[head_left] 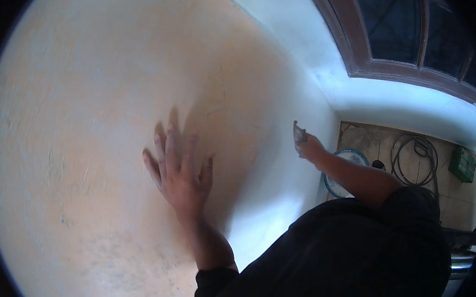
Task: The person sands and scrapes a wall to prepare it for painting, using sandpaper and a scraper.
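Observation:
A broad plastered wall (89, 85), patchy orange and whitish, fills the left and middle of the head view. My left hand (179, 172) lies against it with the fingers spread, holding nothing. To the right, my right hand (310, 148) is closed around a scraper (299, 132) smeared with grey-white material. Its flat blade stands close to the paler part of the wall; whether it touches cannot be made out. The scraper's handle is mostly hidden by my fingers.
Below my right forearm a round bucket (352, 155) with a bluish rim stands on the tiled floor (358, 135). A coiled hose or cable (395, 155) and a green crate (462, 164) lie farther right. A brown-framed window (357, 63) is set in the adjoining white wall (383, 95).

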A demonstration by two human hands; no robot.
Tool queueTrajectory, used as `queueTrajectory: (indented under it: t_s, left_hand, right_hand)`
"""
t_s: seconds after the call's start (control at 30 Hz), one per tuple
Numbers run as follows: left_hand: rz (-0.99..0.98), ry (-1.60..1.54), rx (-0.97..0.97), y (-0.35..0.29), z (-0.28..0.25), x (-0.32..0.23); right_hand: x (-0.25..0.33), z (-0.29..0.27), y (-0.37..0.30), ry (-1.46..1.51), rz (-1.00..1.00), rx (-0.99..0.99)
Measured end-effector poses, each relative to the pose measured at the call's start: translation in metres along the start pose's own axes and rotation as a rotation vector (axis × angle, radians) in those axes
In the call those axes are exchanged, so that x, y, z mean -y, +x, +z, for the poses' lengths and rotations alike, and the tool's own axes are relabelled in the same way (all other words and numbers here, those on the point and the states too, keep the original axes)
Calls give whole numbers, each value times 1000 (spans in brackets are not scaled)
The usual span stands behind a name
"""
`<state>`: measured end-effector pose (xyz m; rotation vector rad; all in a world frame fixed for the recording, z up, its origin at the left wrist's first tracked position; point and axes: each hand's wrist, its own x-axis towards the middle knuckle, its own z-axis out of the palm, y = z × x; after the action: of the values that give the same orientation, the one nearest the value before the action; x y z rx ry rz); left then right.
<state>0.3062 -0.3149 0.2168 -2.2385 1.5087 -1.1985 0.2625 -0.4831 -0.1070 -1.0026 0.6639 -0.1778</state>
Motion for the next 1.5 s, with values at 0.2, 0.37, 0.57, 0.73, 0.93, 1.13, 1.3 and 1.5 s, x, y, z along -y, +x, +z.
queueTrajectory:
  t_s: [0.2, 0.37, 0.57, 0.73, 0.93, 1.13, 1.3, 1.5]
  left_hand:
    - [-7, 184, 136, -9, 10, -12]
    - [-73, 214, 190, -8, 14, -16]
    - [-104, 232, 216, -6, 19, -19]
    - [-81, 298, 190, -17, 20, -17]
    - [-51, 339, 131, -21, 22, -14]
    - [-55, 374, 180, -22, 20, -18]
    - [-82, 280, 153, -19, 25, -15]
    - [-67, 322, 183, -20, 26, -21]
  right_hand:
    - [17, 60, 6, -221, -167, -73]
    - [2, 69, 113, 50, -67, -344]
    - [62, -27, 183, 536, 88, -261]
    - [32, 53, 116, 92, -285, -371]
    - [84, -28, 196, 741, 86, -233]
    - [97, 17, 167, 197, -268, -434]
    - [87, -62, 245, 545, -60, -437]
    - [88, -24, 202, 118, -308, -666]
